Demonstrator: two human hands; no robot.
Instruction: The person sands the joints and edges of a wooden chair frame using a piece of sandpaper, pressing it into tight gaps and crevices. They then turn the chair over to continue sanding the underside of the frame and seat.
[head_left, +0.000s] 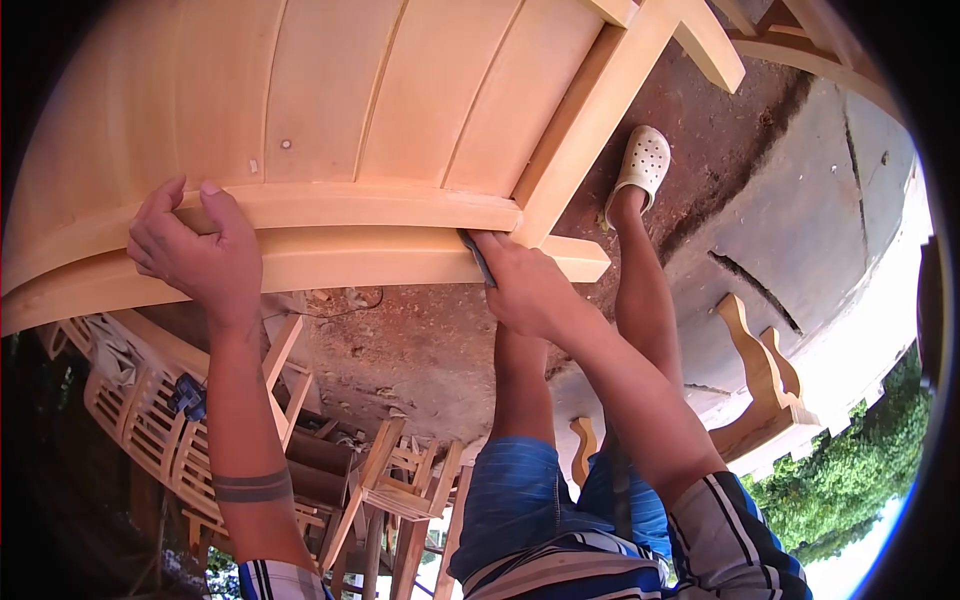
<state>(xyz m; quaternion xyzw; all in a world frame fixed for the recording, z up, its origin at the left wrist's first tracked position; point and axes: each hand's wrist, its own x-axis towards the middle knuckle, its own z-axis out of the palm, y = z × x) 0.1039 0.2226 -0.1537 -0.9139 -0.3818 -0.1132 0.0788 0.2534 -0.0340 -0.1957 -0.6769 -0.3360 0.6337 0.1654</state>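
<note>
My right hand [525, 285] is closed on a thin, dark grey folded piece of sandpaper [477, 257]. Its fingers reach against the lower curved rail [380, 255] of a pale wooden piece of furniture, close to where the rail meets a straight post [590, 115]. On the left, my left hand [200, 245] overlaps the same curved rails, its fingers loosely bent and the thumb apart from them. Just above the rails lies a slatted wooden panel [330, 90] with a small round mark in it.
Slatted wooden chair-like frames [145, 430] stand at lower left, a blue tool [188, 397] among them. Curved wooden pieces [765, 390] stand at right on the cracked concrete floor [800, 220]. One foot in a white clog [645, 160] is beside the post.
</note>
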